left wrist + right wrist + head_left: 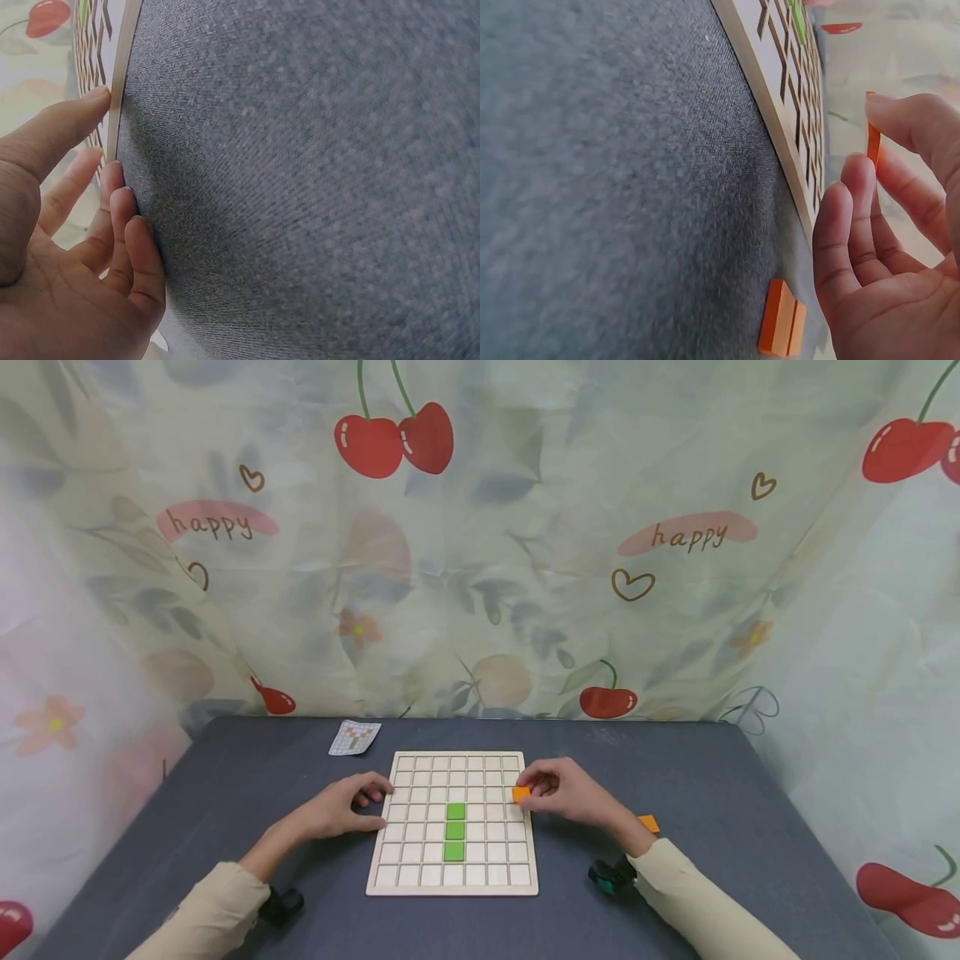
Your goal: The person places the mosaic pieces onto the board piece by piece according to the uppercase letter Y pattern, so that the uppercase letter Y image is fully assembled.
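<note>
A wooden grid board (pixel 452 891) lies on the dark table, its squares white apart from a column of 3 green tiles (pixel 454 831). Along the board's left edge rests my left hand (pixel 339 807); its thumb and fingers are spread and touch the rim, also visible in the left wrist view. Between thumb and fingertips, my right hand (pixel 572 792) pinches a thin orange square tile (pixel 521 794) at the board's right side. The right wrist view shows that tile (pixel 873 141) held on edge, raised off the board.
More orange tiles (pixel 780 319) lie on the table right of the board, partly hidden behind my right forearm in the head view. A small card with a coloured grid pattern (pixel 355 737) lies beyond the board's left corner. A printed curtain (pixel 480 568) hangs behind the table.
</note>
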`<state>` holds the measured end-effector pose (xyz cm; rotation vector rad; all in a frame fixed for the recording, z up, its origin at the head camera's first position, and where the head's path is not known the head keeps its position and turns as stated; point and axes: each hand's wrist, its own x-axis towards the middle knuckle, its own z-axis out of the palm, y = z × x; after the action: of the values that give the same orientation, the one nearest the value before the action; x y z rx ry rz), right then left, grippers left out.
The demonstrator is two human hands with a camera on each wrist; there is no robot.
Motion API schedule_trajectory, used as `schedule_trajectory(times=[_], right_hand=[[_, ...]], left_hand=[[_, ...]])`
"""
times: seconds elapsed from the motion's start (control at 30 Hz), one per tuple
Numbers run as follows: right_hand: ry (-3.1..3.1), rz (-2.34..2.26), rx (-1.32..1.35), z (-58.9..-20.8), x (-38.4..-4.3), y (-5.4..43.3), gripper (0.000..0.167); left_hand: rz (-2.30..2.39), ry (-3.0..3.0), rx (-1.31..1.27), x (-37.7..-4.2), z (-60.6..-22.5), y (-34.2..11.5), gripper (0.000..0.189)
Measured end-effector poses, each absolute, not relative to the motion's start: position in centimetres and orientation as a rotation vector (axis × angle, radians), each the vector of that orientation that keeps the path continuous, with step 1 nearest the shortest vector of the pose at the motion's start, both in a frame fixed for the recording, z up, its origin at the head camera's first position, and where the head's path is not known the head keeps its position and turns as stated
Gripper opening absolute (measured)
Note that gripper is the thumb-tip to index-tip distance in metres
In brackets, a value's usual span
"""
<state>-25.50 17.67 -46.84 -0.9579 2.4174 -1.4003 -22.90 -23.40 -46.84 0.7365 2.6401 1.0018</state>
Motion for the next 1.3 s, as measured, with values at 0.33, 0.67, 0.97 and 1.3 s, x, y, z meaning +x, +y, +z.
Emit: schedule_trajectory(times=[0.33, 0.67, 0.97, 1.3], right_hand=[[2.4, -1.415, -0.982, -47.4, -26.6, 16.2, 0.022], [2.398, -1.46, -0.952, -47.1, -27.2, 13.4, 0.024], [2.319, -1.544, -0.956, -47.3, -27.6, 10.3, 0.021], [2.308, -1.567, -0.928, -47.4, -27.9, 7.2, 0.021]], left_hand=[[1.007, 2.642, 0.755, -22.8, -46.7, -23.3, 0.043], [1.009, 2.643, 0.759, -22.7, -46.6, -23.3, 0.043], [1.009, 2.644, 0.76, -22.7, -46.7, -23.4, 0.044], [1.003, 2.641, 0.754, -22.7, -46.6, -23.5, 0.045]])
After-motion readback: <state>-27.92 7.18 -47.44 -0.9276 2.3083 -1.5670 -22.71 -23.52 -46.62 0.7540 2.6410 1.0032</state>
